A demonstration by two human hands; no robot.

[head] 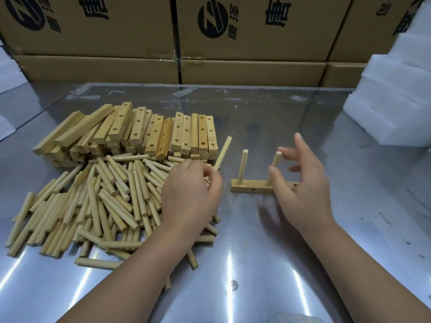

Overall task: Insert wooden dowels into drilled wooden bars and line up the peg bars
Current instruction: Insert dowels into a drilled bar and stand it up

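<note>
At a steel worktable [256, 264], a person's left hand [191, 192] pinches one dowel [223, 153] by its lower end, tip slanting up & away, above a loose pile of dowels [105, 206]. The right hand [300, 183], fingers spread, hovers at a drilled bar [249, 188] lying flat w/ 2 pegs standing in it: the left peg [242, 166] upright, the right peg [273, 167] tilted, thumb & a fingertip at it, contact unclear. Behind the pile, a stack of drilled bars [140, 134]. Bkgd: printed cardboard boxes [256, 26]; white foam blocks [391, 108] at right.
</note>
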